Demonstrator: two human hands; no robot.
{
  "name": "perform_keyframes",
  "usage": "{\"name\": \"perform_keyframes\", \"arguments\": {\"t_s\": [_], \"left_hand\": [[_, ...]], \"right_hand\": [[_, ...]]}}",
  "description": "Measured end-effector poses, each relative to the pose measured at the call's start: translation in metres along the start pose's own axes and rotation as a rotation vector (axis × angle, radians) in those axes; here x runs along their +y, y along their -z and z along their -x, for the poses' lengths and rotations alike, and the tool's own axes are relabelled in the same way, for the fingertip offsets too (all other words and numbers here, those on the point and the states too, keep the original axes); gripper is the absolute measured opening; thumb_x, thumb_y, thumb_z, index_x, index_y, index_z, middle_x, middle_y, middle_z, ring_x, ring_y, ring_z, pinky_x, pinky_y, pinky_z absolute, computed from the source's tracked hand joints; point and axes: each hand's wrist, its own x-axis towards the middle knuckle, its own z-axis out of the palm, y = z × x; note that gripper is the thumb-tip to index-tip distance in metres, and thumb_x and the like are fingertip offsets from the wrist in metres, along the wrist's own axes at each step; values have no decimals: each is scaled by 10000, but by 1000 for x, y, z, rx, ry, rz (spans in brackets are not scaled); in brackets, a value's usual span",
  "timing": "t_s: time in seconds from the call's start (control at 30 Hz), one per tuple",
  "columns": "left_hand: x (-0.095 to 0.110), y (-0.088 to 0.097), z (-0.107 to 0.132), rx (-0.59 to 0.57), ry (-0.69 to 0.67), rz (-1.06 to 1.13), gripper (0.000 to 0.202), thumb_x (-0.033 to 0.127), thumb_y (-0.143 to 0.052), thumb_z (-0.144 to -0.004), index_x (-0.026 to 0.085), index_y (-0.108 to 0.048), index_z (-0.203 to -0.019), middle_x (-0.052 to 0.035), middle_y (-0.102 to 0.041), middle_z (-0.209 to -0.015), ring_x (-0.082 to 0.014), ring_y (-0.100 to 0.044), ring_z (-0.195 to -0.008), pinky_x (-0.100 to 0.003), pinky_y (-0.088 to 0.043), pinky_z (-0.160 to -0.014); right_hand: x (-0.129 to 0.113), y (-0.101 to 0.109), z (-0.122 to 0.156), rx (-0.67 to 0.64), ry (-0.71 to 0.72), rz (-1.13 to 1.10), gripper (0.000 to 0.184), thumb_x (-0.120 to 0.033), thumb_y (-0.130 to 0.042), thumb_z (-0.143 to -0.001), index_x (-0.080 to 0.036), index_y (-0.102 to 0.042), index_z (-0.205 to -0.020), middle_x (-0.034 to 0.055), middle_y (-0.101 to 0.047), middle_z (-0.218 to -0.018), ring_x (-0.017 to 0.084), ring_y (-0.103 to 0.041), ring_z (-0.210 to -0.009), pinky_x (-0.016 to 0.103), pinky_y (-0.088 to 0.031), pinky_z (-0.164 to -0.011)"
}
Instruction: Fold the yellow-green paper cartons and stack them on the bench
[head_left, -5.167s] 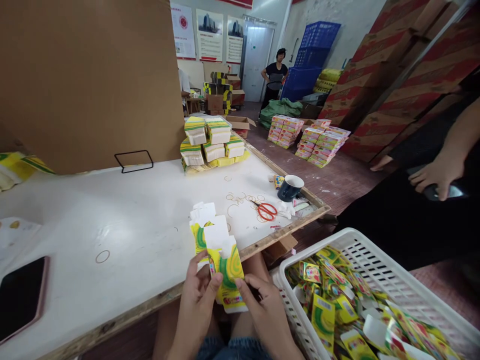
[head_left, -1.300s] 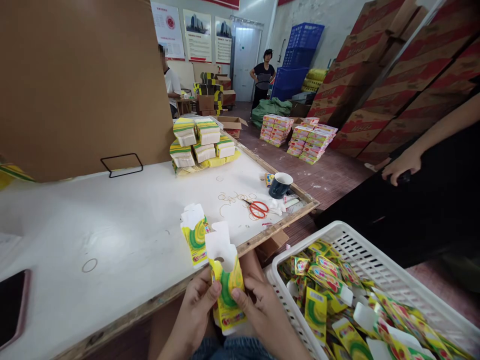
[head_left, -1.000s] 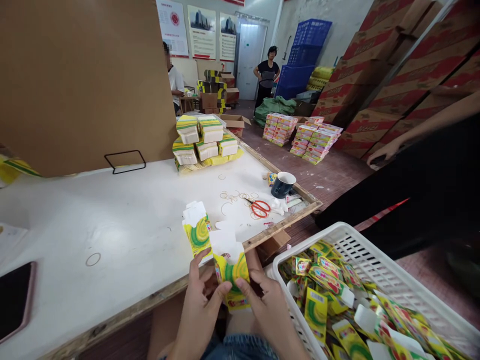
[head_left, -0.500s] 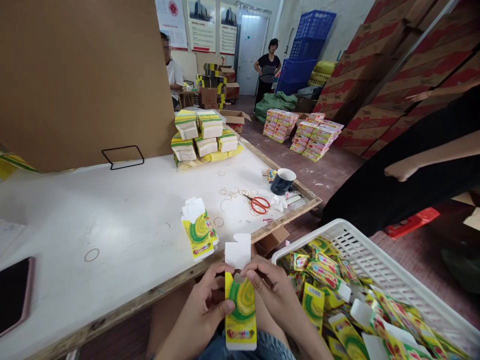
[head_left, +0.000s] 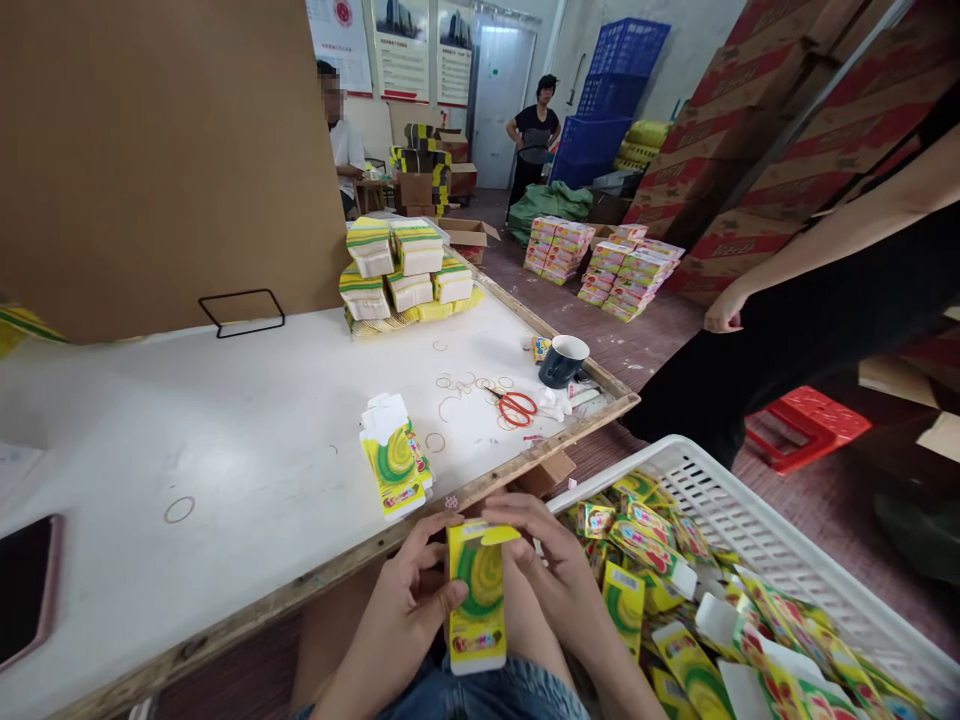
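Note:
Over my lap I hold a small yellow carton with a green swirl [head_left: 476,600], upright, its top flap folded down. My left hand [head_left: 405,610] grips its left side with the thumb across the front. My right hand [head_left: 544,570] holds the right side, fingers pressing on the top flap. A short stack of the same cartons [head_left: 394,465] lies on the white table [head_left: 247,430] just beyond my hands. At my right a white plastic basket [head_left: 720,500] holds several flat yellow-green cartons and packets.
Bundled carton stacks [head_left: 405,275], loose rubber bands, red scissors [head_left: 514,405] and a dark mug [head_left: 562,360] are on the table; a phone [head_left: 26,585] lies at its left edge. A person in black [head_left: 795,320] stands close on the right by a red stool [head_left: 806,425]. Two people are far back.
The carton's white top flap, standing up half a second ago, is now folded down shut. The person on the right has shifted, uncovering the red stool.

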Motion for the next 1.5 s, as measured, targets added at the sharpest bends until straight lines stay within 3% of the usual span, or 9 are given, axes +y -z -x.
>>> {"name": "perform_keyframes", "arguments": {"t_s": [0.2, 0.4, 0.6, 0.8, 1.0, 1.13, 1.3, 1.4, 1.5], "left_hand": [[2, -3, -2, 59, -9, -58, 478, 295, -593, -862, 248, -429, -1308, -102, -635, -1248, -259, -623, -1097, -357, -509, -900], [5, -6, 0, -13, -1, -78, 492, 302, -557, -882, 258, -405, -1347, -106, -605, -1305, -265, -553, -1202, -365, -482, -940], [8, -4, -2, 22, -46, -20, 488, 294, -593, -861, 249, -429, -1318, -117, -607, -1293, -272, -573, -1166, -366, -482, -924], [8, -8, -4, 4, -21, 79, 495, 256, -646, -825, 240, -453, -1280, -107, -671, -1178, -258, -636, -1050, -335, -515, -844], [7, -14, -4, -2, -60, -25, 443, 279, -603, -853, 247, -497, -1282, -115, -637, -1250, -270, -630, -1087, -382, -528, -895], [17, 13, -7, 192, -226, -472, 391, 289, -586, -851, 261, -585, -1242, -79, -583, -1340, -276, -514, -1252, -444, -373, -1089], [18, 67, -22, 345, -345, -928, 547, 278, -640, -798, 278, -509, -1329, -49, -514, -1415, -294, -417, -1335, -511, -283, -1120], [11, 85, -30, 321, -336, -1021, 356, 290, -612, -817, 283, -651, -1171, -36, -631, -1291, -285, -569, -1203, -460, -428, -1036], [7, 85, -27, 346, -390, -1028, 255, 271, -557, -861, 287, -709, -1066, -24, -701, -1180, -256, -649, -1091, -403, -506, -967]], "right_hand": [[-14, -7, -2, -139, -240, -113, 313, -333, -624, -845, -231, -595, -1139, 30, -677, -892, 171, -611, -773, 256, -463, -646], [-10, -16, -5, -72, -301, 36, 257, -199, -595, -799, -217, -525, -1045, -68, -520, -559, 133, -488, -488, 229, -347, -476], [-8, -15, -4, -40, -219, 64, 231, -249, -586, -840, -208, -568, -1067, -68, -490, -532, 134, -485, -479, 233, -368, -475], [-11, -10, -4, 45, -116, 16, 194, -338, -561, -891, -199, -651, -992, 44, -659, -903, 163, -605, -772, 247, -473, -677], [-7, -4, -2, 36, -142, -47, 195, -370, -573, -879, -198, -643, -938, 42, -673, -885, 177, -610, -777, 274, -487, -706], [-1, 43, -1, 265, -129, 406, 204, -373, -555, -870, -207, -662, -919, 49, -650, -806, 188, -545, -674, 317, -445, -665], [13, 97, 7, 414, -112, 766, 261, -429, -567, -820, -224, -686, -929, 91, -649, -920, 272, -566, -860, 406, -432, -786], [19, 86, 11, 326, -204, 623, 279, -452, -566, -826, -221, -684, -928, 75, -664, -847, 225, -570, -693, 350, -458, -659], [15, 51, 10, 193, -286, 369, 302, -474, -565, -839, -206, -692, -895, 56, -689, -773, 210, -598, -667, 307, -467, -620]]}}
